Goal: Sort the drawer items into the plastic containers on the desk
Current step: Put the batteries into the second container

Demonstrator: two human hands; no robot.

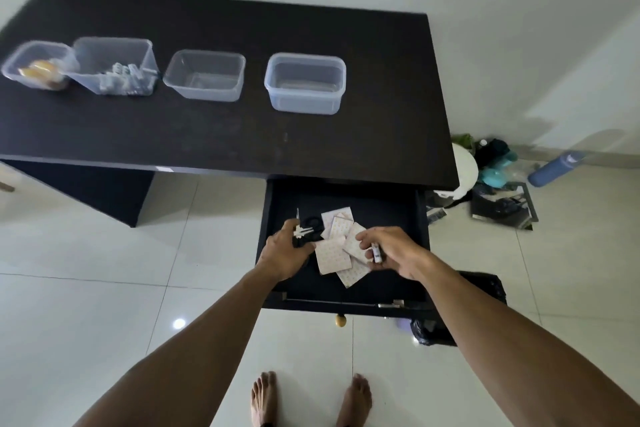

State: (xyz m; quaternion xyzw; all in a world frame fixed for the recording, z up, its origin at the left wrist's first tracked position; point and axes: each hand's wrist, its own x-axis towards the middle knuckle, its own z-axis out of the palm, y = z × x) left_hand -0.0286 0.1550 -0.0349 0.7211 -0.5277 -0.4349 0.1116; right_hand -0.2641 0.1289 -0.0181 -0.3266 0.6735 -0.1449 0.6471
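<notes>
The black drawer (388, 204) is pulled open under the desk's right end. Inside lie several pale dotted paper squares (333, 257) and black scissors (313, 224). My left hand (285, 253) grips a bunch of small white items (299, 230) at the drawer's left, over the scissors. My right hand (393, 251) holds a small white cylinder (376, 253) between its fingers, above the papers. On the desk stand clear plastic containers: one with a yellowish roll (36, 64), one with white items (116, 66), and two bare ones (205, 74) (305, 82).
The dark desk (242, 135) stands against a white wall. Right of it on the tiled floor lie a white round object (465, 170), dark clutter (498, 184) and a blue bottle (554, 168). A black bag (485, 288) sits beside the drawer. My bare feet show below.
</notes>
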